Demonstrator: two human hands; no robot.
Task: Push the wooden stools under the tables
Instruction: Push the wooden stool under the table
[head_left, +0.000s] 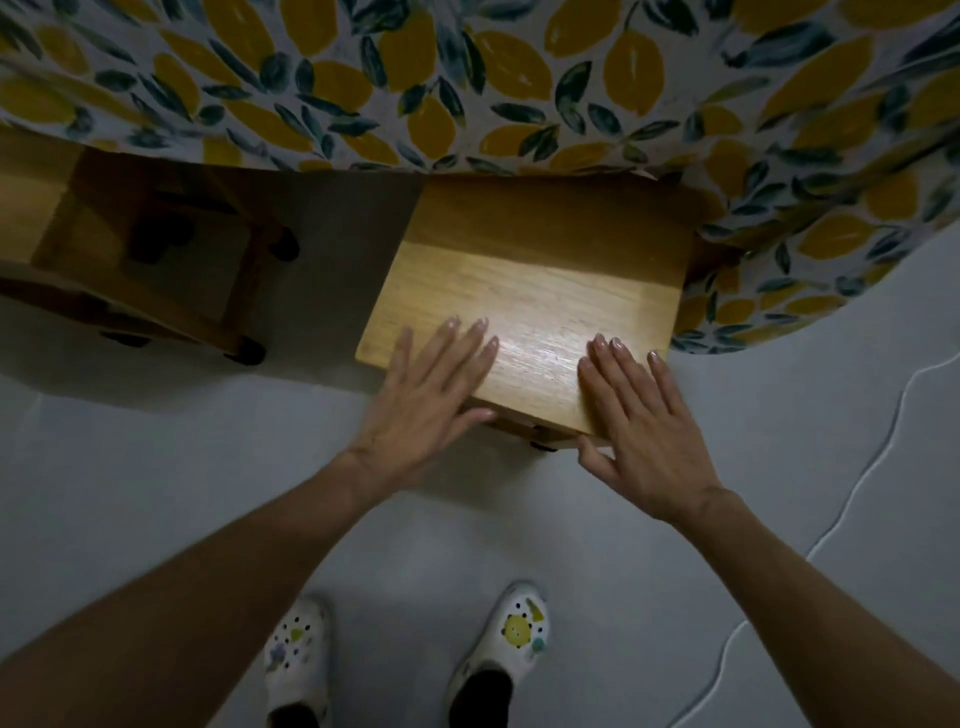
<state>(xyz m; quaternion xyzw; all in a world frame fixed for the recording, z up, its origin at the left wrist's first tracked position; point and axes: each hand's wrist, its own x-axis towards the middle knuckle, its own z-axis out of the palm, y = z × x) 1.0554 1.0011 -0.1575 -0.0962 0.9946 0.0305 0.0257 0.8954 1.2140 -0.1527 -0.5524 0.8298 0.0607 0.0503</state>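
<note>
A wooden stool (535, 291) with a rectangular seat stands in front of me, its far edge tucked under the table (467, 78), which is draped in a lemon-print cloth. My left hand (431, 400) lies flat with fingers spread on the seat's near left corner. My right hand (639, 426) lies flat on the near right corner, thumb over the edge. A second wooden stool (119, 249) sits at the left, in shadow and mostly under the table.
The cloth hangs low at the right (810, 249), beside the stool. A white cable (872, 467) snakes across the pale floor at the right. My two feet in white decorated shoes (405, 649) stand just behind the stool.
</note>
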